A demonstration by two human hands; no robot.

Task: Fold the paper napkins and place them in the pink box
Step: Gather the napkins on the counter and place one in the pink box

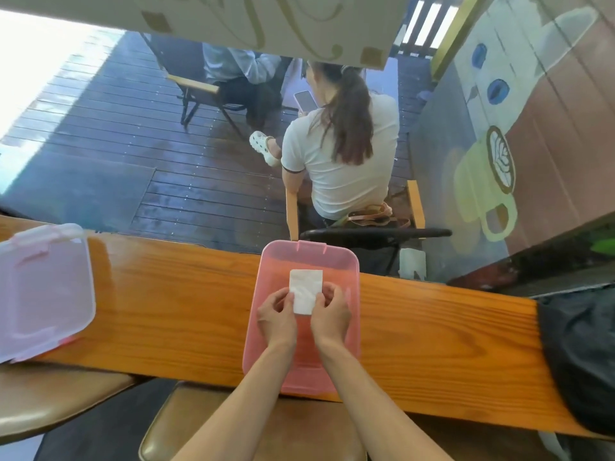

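A translucent pink box (349, 261) stands open on the narrow wooden counter (166, 294), straight ahead of me. Over its inside I hold a white folded paper napkin (305, 287), a small upright rectangle. My left hand (278, 319) pinches its lower left edge and my right hand (329, 316) pinches its lower right edge. Both wrists reach over the box's near rim. Whether the napkin touches the box floor I cannot tell.
The box's pale pink lid (43, 294) lies on the counter at far left. A black bag (579, 357) covers the counter's right end. Brown stool seats (60, 397) sit under the near edge. Beyond the counter a person (342, 151) sits on a chair, back to me.
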